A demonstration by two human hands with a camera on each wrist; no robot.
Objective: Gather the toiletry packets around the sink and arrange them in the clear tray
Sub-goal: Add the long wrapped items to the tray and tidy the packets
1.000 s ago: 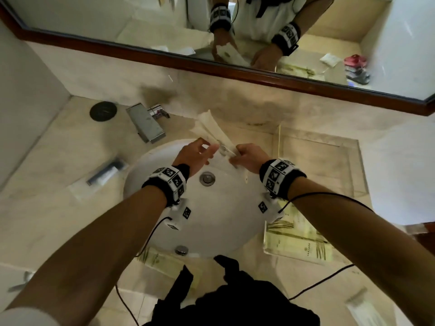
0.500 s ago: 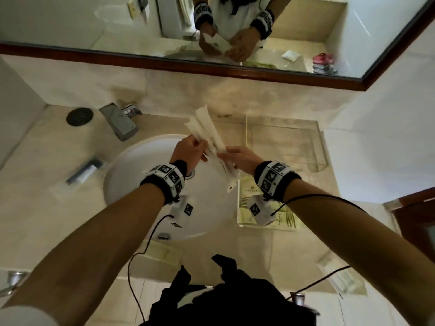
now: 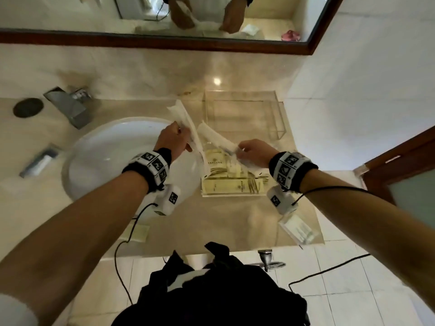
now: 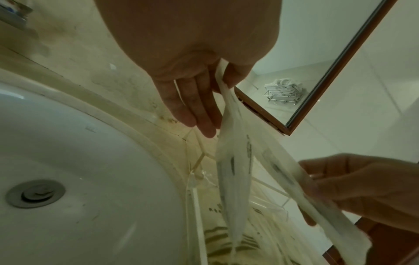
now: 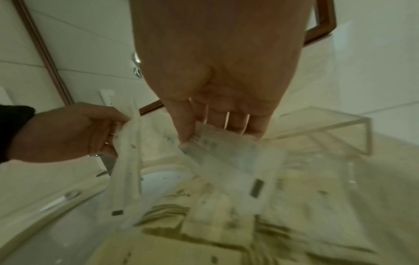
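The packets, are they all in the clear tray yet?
Not yet. Several yellow packets already lie in the clear tray. The left hand and right hand each hold white packets. Loose packets wait on the counter.

Your head view is evenly lit and fairly sharp, with one bright glare spot on the far wall [image 3: 217,81] and strong wide-angle bending at the edges. Soft shadows fall under your forearms. Your right wrist view is dimmer and blurred, especially low down; your left wrist view is clearer.
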